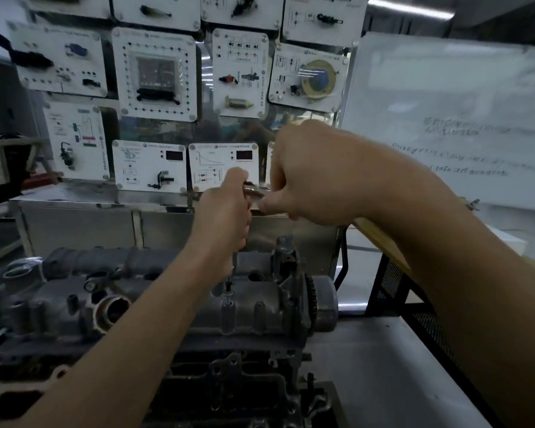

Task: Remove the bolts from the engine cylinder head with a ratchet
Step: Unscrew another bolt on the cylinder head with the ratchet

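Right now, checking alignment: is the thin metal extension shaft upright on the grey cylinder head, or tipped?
Upright: the thin metal extension shaft drops straight from the left hand to the grey cylinder head.

Grey metal table (383,359) is seen at lower right, surface matte and faintly speckled. The engine (229,366) is carried on it and fills the left and centre of the view. The contact line underneath is hidden by the engine's own bulk. The cylinder head (167,301) is seated on top of the engine, not on the table itself. The table's right side is bordered by a black mesh frame (426,325). A steel cabinet (74,223) is stood just behind the engine. Whether it shares the table cannot be told.
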`<state>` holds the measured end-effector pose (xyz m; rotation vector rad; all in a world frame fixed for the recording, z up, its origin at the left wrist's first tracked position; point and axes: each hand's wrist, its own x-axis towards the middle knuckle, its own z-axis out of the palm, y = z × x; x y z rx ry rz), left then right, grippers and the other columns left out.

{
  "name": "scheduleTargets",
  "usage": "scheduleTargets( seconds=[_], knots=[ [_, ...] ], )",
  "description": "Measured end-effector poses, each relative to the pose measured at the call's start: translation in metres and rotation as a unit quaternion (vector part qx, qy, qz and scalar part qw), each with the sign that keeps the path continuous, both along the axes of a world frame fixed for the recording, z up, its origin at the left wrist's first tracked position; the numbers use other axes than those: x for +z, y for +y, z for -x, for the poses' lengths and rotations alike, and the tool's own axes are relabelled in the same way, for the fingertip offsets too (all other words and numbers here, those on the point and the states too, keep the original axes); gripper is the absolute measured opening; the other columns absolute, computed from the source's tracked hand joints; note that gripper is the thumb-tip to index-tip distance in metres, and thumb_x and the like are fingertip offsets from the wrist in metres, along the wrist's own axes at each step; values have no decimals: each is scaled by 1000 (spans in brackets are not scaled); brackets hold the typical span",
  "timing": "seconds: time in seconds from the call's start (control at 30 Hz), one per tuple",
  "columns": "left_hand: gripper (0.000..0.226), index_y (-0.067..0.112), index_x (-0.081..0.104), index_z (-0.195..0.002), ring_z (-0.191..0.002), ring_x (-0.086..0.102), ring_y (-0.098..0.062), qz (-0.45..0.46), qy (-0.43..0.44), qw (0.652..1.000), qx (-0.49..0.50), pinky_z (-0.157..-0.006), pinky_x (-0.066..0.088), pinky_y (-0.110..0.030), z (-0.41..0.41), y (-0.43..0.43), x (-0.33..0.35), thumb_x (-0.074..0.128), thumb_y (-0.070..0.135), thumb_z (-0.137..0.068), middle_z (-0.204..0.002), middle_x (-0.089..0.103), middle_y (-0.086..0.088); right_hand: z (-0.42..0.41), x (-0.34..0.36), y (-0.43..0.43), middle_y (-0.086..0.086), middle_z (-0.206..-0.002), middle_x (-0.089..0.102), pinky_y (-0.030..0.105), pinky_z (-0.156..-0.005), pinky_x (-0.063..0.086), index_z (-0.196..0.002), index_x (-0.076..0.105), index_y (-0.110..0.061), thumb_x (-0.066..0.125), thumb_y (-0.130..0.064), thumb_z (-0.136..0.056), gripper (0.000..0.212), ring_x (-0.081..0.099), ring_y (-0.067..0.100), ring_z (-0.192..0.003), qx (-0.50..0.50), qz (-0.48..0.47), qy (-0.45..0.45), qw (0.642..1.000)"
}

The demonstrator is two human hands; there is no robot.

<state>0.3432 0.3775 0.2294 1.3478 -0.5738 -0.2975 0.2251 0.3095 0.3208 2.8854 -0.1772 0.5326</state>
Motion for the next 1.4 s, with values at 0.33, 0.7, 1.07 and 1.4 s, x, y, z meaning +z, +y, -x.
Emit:
scheduleTargets(
  seconds=[0.33, 0.7, 1.07, 1.4],
  knots=[
    [47, 22, 33, -46, -42, 10, -11, -40, 79, 929, -358, -42, 13, -21, -25, 19, 15, 41, 43, -87, -45, 12, 6, -62, -36, -39, -11, -68, 62, 22, -66, 40, -78, 71, -21, 62, 1, -90, 26, 54, 2, -63, 113, -181, -57, 975],
    [40, 21, 44, -66, -46, 29, -13, -6, -5, 999, 35, -40, 24, -23, -1, -5, -1, 45, 45, -98, -56, 36, 4, -1, 4, -14, -5, -62, 70, 33, -69, 56, -71, 76, -17, 67, -49, -90, 38, 66, 10, -63, -19, 25, 42, 999],
    [41, 23, 33, -47, -44, 10, -12, -52, 81, 940, -329, -46, 12, -26, -23, 22, 17, 40, 40, -83, -47, 14, 6, -71, -35, -42, -19, -72, 68, 17, -70, 44, -75, 66, -32, 62, 5, -90, 41, 59, 0, -70, 179, -215, -9, 960],
    [42, 22, 40, -58, -40, 24, -13, -48, 27, 997, -44, -41, 22, -23, -2, 1, 12, 43, 37, -97, -46, 32, 5, 5, 0, -10, 1, -83, 69, 42, -76, 58, -81, 69, -16, 65, -43, -91, 29, 64, 15, -75, 5, 51, 6, 999]
  ],
)
